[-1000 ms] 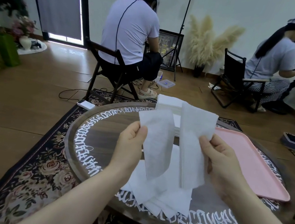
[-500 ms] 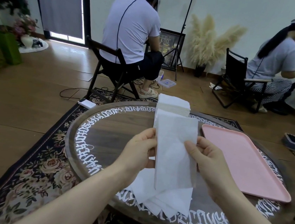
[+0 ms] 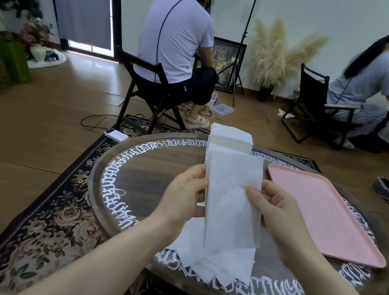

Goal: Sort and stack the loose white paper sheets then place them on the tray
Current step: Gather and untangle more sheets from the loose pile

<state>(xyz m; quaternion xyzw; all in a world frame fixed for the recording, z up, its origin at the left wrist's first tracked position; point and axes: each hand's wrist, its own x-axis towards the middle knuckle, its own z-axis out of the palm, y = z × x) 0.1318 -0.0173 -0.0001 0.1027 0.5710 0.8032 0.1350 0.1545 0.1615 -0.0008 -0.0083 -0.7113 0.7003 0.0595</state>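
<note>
- round dark table [image 3: 151, 176] with white lettering, on a floral rug [image 3: 42, 222]; pink tray [image 3: 322, 210] at 3 o'clock.
- left hand [image 3: 184, 198] and right hand [image 3: 278, 215] pinch the paper sheets [image 3: 230, 200], which were held apart a second ago and are now together; loose pile [image 3: 214, 263] at 6 o'clock.

White sheets [image 3: 231, 200] held upright above loose pile [image 3: 211, 263]; pink tray [image 3: 321, 215] bare

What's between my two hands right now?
Head view: the left hand and right hand hold white sheets between them.
</note>
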